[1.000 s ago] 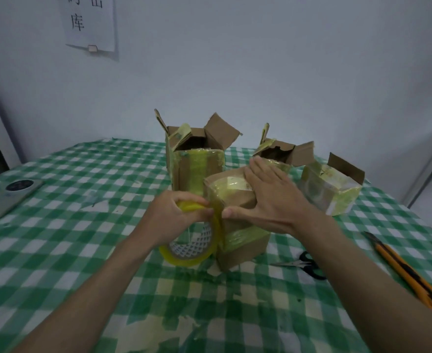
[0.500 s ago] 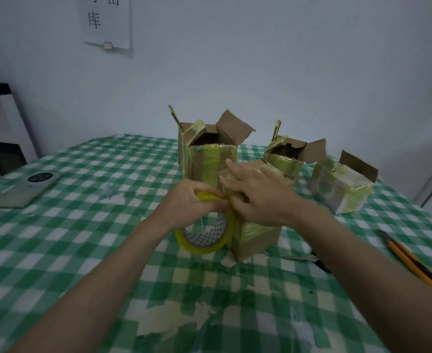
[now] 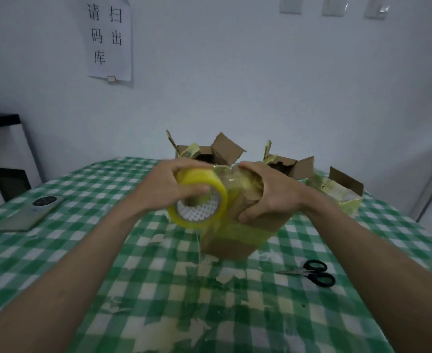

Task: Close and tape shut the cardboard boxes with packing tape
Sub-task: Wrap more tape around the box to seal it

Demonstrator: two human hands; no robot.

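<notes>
A small cardboard box [image 3: 238, 238], flaps closed and wrapped in bands of yellowish tape, stands tilted at the table's middle. My right hand [image 3: 268, 194] grips its top right corner, thumb on the near side. My left hand [image 3: 169, 187] holds a yellow roll of packing tape [image 3: 199, 200] against the box's upper left, fingers over the roll and thumb across its core. A strip of tape runs from the roll over the box top. Behind stand two open boxes [image 3: 204, 154] [image 3: 290, 165], and a third box [image 3: 337, 192] lies at the right.
Black-handled scissors [image 3: 314, 272] lie on the green checked tablecloth [image 3: 108, 250] to the right of the box. A phone [image 3: 30, 212] lies at the far left. Torn tape scraps stick to the cloth in front. A paper sign [image 3: 109, 39] hangs on the wall.
Both hands have lifted and tilted the box. The tape roll has moved from the box's lower left side up to its top edge. My right hand shifted from the top to the right corner.
</notes>
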